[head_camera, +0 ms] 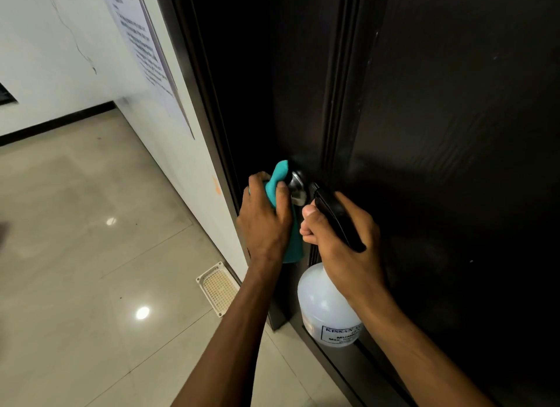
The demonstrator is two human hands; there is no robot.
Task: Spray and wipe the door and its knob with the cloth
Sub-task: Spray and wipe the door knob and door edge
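Knob (297, 184), round and silvery, set on the dark door (439, 133) near its left edge, beside the frame. Half covered by a teal cloth (280, 176) bunched over its left side. Cloth pinched between thumb and curled fingers of the left hand (265, 215), its loose tail hanging down behind the palm. Soft and limp by the look of it, light, likely to shape itself round the metal; best gathered into a pad under the fingertips so it does not slide off. Knob probably hard, smooth and slippery once wet, so wrapped whole and twisted rather than dabbed. Just right of it, the black head of a spray bottle (328, 309), nozzle pointed at the knob from close by. Right hand (342, 234) curled round the neck and trigger, grip closed on it; whether the trigger is squeezed cannot be told. Bottle body translucent white, hanging below the fist, labelled; fill level unclear, so weight hard to judge. Door panel broad, stiff, glossy. Further left, white wall with a posted notice (142, 46), pale tiled floor (91, 255), a small white vent grille (218, 287) at the foot of the wall.
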